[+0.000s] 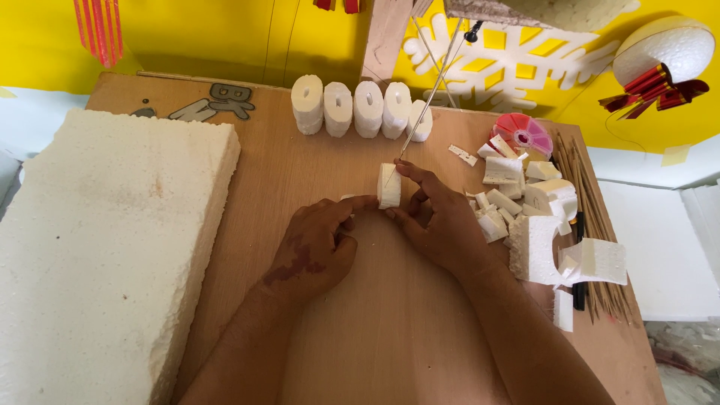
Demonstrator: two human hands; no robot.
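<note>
A small white foam piece [388,185] stands on edge on the wooden table [390,330], pinched between both hands. My left hand [315,247] touches its left side with the fingertips. My right hand [439,217] grips its right side and top. A thin taut wire [431,94] slopes down from an upper frame and meets the piece at its top. Behind it, several oval white foam rings [360,109] stand upright in a row.
A thick white foam slab [105,240] fills the table's left side. Foam offcuts [540,217] lie piled at the right with wooden skewers [592,217], a black pen [579,292] and a round red bead box [523,133]. Foam snowflake [495,64] and ball [664,49] against yellow wall.
</note>
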